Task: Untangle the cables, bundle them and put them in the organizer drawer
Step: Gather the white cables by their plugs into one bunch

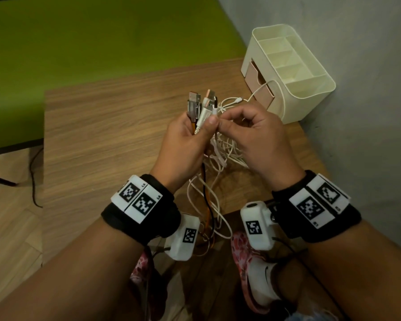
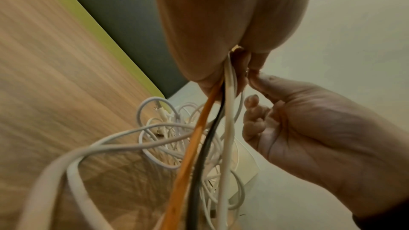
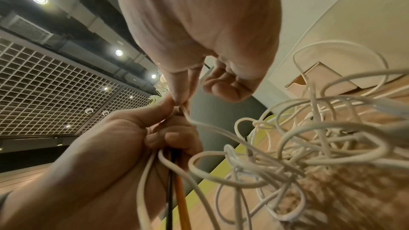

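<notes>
Our left hand (image 1: 183, 137) grips a bunch of white, orange and black cables (image 1: 200, 107), plugs up. Our right hand (image 1: 252, 135) pinches one thin white cable (image 3: 188, 113) above the wooden table (image 1: 102, 126), near the cream plastic organizer (image 1: 287, 70).

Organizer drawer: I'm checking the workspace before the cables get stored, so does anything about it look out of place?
Yes. A white cable already trails out of the half-open pink drawer, unbundled.

Left wristband white marker blocks (image 1: 138, 196): small codes "L3" and "L4" are printed by the black-and-white square patterns.
Right wristband white marker blocks (image 1: 318, 201): small characters are printed at the edges, too blurred to be read.
White wrist-camera housings (image 1: 256, 224): only square coded patterns are shown, no readable text.
</notes>
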### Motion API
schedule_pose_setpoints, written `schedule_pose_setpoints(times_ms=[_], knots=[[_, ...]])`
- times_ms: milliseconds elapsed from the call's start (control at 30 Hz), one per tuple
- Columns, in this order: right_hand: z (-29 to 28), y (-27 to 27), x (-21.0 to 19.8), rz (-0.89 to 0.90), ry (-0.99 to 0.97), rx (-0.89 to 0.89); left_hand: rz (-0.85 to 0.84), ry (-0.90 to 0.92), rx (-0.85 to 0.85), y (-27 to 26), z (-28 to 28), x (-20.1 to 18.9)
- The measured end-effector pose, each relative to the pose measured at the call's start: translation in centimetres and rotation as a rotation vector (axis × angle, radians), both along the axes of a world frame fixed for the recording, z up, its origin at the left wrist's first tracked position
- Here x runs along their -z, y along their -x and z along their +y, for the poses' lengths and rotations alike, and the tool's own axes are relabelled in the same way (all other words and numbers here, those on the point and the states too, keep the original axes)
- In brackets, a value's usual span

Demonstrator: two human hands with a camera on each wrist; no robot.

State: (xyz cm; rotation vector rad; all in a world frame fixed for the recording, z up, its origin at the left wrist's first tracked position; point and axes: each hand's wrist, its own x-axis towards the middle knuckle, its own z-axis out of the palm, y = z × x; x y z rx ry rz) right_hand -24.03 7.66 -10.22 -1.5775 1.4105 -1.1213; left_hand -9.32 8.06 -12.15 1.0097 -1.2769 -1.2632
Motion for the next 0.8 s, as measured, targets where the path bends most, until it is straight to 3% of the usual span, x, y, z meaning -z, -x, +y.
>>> schedule_pose_setpoints(times_ms=[133,167,267,300,367,433,500,567,600,733,800], knots=[[0.0,0.3,-0.4,-0.048,-0.103,-0.002,0.131,-0.048,0.12,-0.1,0.0,-0.4],[0.0,0.2,-0.5,-0.116,-0.15,-0.045,0.169,-0.057,0.136,-0.1,0.0,-0.6],[-0.3,0.4,-0.3,-0.544,-0.338,-0.207,0.261,-0.064,0.151,-0.6,-0.3,-0.9],[-0.5,0.7,-0.1,-0.514,-0.38,-0.257,0.256,-0.06,0.135,-0.9,-0.4,-1.0],[-0.3,1.2,0.3,-0.119,-0.404,-0.354,0.217,-0.067,0.097,-1.4,-0.6,-0.9],[0.1,1.1,0.6,0.205,-0.395,-0.411,0.051,-0.026,0.022,-1.8,-0.5,-1.0],[0.2,0.7,0.9,0.37,-0.352,-0.439,-0.21,0.081,-0.062,-1.7,-0.4,-1.0],[-0.2,0.4,1.4,0.493,-0.298,-0.42,-0.271,0.156,-0.094,-1.3,-0.2,-1.3],[-0.3,0.3,1.6,0.54,-0.265,-0.401,-0.17,0.13,-0.081,-1.0,-0.2,-1.5],[-0.7,0.2,2.0,0.702,-0.191,-0.352,0.602,-0.117,0.129,-1.5,-0.2,-3.1],[-0.7,0.1,1.9,0.73,-0.175,-0.318,0.744,-0.198,0.144,-2.4,-0.3,-3.5]])
